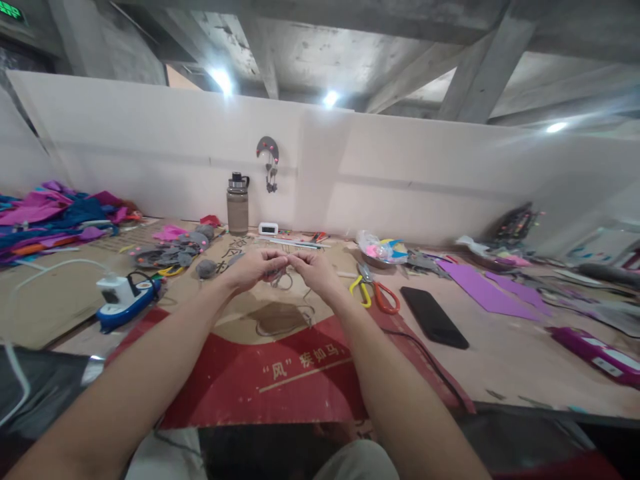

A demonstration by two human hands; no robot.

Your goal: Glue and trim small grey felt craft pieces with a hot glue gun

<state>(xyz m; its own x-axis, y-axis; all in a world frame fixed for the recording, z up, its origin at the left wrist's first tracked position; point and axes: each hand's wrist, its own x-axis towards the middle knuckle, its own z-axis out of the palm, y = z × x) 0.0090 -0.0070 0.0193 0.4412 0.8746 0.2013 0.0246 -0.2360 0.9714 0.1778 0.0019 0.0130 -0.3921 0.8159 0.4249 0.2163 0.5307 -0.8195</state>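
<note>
Grey cord (285, 281) is the thing in hand: a thin loop of it hangs from between the two hands, raised just above the worktop (500, 360) at the centre of the view. The left hand (253, 268) and the right hand (314, 268) meet fingertip to fingertip, each grip pinched nearly closed on a small grey piece where the cord starts. What that piece is I cannot tell; it is too small and mostly covered by the fingers.

Judging by the pose, the step looks like fine fitting or knotting of the cord at the pinch point. Any next move would call for a steady pinch from both hands and small, careful finger work, since the cord is thin and slack.

Under the hands lies a red and brown cardboard sheet (280, 380) with a dark ring marking on it. At 3 o'clock from the hands, close by, lie yellow and orange-handled scissors (373, 290), and beyond them a black phone (433, 317). At 9 o'clock sit grey felt pieces (173, 255) and, nearer the edge, a blue and white power strip (125, 300). At 11 o'clock a water bottle (238, 203) stands against the white partition (400, 180).

The bottom edge cuts off both forearms, and the far right clutter is blurred.
</note>
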